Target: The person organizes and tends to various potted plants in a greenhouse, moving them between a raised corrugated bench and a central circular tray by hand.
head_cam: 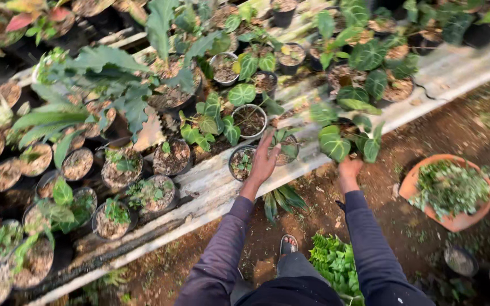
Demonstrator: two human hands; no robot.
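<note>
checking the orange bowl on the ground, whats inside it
The terracotta bowl holds a heap of small green leaf cuttings. They cover the inside, so its bottom and anything beneath them cannot be seen.

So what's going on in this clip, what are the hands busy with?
A person in a purple long-sleeved top stands on bare soil at a low bench crowded with potted plants. The left hand is spread over a small black pot at the bench's front edge. The right hand reaches up under a plant with dark, pale-veined leaves; its grip is hidden. A terracotta bowl of green cuttings sits on the ground nearby.
</note>
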